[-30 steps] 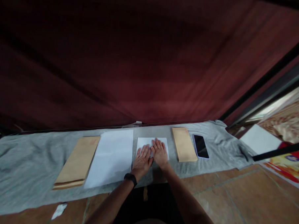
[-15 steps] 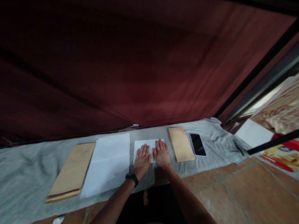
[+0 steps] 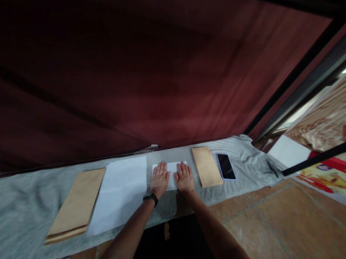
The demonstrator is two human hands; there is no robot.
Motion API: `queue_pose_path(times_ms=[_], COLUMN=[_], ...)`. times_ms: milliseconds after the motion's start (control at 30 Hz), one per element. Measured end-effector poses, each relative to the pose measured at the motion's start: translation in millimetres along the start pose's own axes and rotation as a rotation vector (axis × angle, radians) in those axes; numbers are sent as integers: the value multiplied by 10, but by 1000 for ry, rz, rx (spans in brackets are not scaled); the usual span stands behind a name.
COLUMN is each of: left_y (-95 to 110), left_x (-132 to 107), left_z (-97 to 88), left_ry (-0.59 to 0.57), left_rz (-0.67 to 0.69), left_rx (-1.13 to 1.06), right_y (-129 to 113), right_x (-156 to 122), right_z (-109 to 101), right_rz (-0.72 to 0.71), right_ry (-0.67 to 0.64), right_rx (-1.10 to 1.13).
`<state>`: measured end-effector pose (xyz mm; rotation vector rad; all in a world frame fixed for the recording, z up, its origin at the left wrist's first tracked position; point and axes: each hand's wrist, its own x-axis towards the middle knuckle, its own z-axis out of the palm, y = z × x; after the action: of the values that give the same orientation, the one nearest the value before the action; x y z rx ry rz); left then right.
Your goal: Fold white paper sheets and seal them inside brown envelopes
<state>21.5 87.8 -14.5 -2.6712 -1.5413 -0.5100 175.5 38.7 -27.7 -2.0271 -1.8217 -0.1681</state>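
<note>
A small white sheet of paper (image 3: pixel 172 176), apparently folded, lies on the grey cloth. My left hand (image 3: pixel 159 180) rests flat over its left part, fingers together and stretched forward. My right hand (image 3: pixel 184 179) lies flat across the right part, fingers slightly apart. Between the hands a strip of the white paper shows; the rest is covered by them. To the left is a stack of larger white sheets (image 3: pixel 121 192). A brown paper envelope (image 3: pixel 207 167), or a stack of them, lies right of my right hand.
More brown envelopes (image 3: pixel 76 201) are piled at the far left. A phone (image 3: pixel 226 167) with a dark screen lies on the grey cloth (image 3: pixel 251 163) at the right. Behind stands a dark red panel (image 3: pixel 163 87). A dark bar (image 3: pixel 317 158) crosses before a printed box (image 3: pixel 328 176).
My left hand has slid slightly left over the small paper, widening the gap between the hands. My right hand stays nearly in place. The whole view has shifted a little.
</note>
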Motion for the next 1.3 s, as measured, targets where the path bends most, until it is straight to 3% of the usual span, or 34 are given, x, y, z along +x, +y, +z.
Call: queue_pose_path(times_ms=[167, 333, 567, 767, 1300], left_y=[-41, 9, 170, 212, 223], left_x=[-70, -313, -637, -653, -650], left_z=[-13, -59, -218, -328, -309], left_ry=[58, 77, -20, -98, -67], left_rz=[-87, -107, -90, -110, -129], left_rx=[14, 48, 60, 61, 39], right_y=[-14, -29, -38, -12, 56], right_x=[10, 0, -16, -82, -572], right_z=[-28, -52, -79, -95, -289], right_rz=[13, 14, 8, 4, 113], right_ry=[-24, -16, 0, 18, 32], right_rx=[-1, 8, 4, -1, -11])
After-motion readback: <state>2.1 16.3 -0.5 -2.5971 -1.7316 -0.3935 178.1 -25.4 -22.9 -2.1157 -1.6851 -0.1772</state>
